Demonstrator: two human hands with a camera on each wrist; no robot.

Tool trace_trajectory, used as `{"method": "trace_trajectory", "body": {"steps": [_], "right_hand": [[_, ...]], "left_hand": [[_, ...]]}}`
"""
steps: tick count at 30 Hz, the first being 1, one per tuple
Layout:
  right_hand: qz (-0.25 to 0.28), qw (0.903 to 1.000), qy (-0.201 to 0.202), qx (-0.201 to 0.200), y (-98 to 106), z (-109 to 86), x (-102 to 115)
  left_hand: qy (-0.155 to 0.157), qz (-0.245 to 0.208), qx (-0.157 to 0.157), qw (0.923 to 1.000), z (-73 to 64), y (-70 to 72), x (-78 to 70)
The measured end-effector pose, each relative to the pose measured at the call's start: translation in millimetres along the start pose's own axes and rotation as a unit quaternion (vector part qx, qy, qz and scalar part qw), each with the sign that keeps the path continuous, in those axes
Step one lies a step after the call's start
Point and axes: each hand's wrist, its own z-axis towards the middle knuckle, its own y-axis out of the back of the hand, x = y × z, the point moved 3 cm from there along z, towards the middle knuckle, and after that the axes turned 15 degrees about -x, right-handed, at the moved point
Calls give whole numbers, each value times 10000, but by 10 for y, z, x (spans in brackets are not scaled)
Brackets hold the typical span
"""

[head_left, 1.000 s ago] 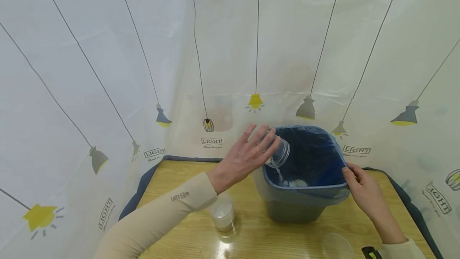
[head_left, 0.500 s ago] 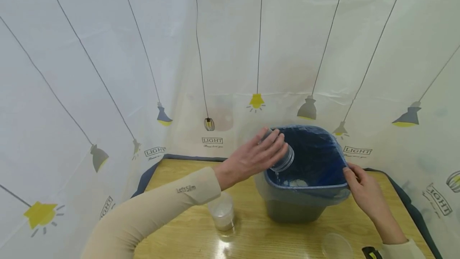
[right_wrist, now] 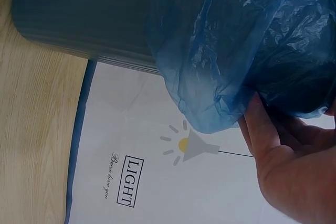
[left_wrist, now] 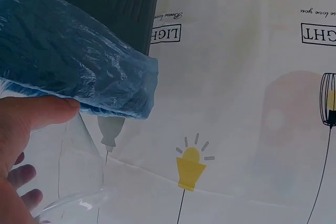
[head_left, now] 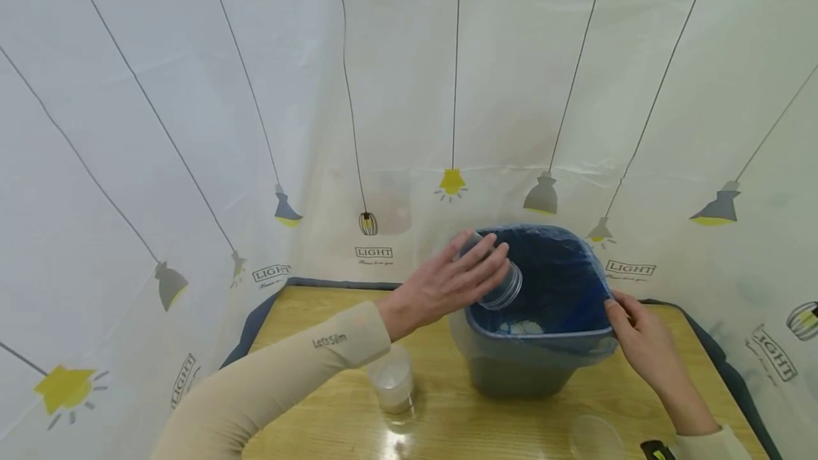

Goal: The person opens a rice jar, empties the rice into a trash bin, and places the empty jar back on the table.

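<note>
My left hand [head_left: 441,286] grips a clear plastic jar [head_left: 506,291], tilted mouth-down over the left side of a grey bin [head_left: 524,375]. A blue plastic liner [head_left: 562,268] covers the bin's inside and folds over its rim. Something white [head_left: 520,328] lies in the liner below the jar's mouth. In the left wrist view, the thumb [left_wrist: 50,111] lies close along the liner's edge, and part of the clear jar [left_wrist: 73,156] shows. My right hand [head_left: 645,336] pinches the bin's right rim through the liner, fingers partly hidden behind the plastic [right_wrist: 210,51].
On the wooden table [head_left: 460,424], a clear lidded container [head_left: 392,383] with pale contents stands left of the bin. A clear round lid [head_left: 596,439] lies at the front right. The printed backdrop [head_left: 396,126] rises close behind the bin.
The jar has shifted slightly right and tips further down over the bin. The thin pale stream that ran from its mouth no longer shows. My right hand keeps its hold on the rim.
</note>
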Motion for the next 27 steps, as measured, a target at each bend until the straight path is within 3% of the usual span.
{"method": "trace_trajectory", "body": {"steps": [7, 14, 22, 27], "right_hand": [[224, 9997, -26, -24, -4, -30, 17], [78, 10000, -1, -23, -18, -21, 33], [57, 9999, -51, 99, -26, -15, 35], [78, 10000, 2, 58, -22, -8, 36]], "left_hand": [[-121, 44, 146, 9998, 24, 26, 18], [-119, -54, 526, 9985, 91, 38, 33], [46, -95, 210, 9997, 72, 33, 43], [68, -43, 263, 9996, 35, 18, 43]]}}
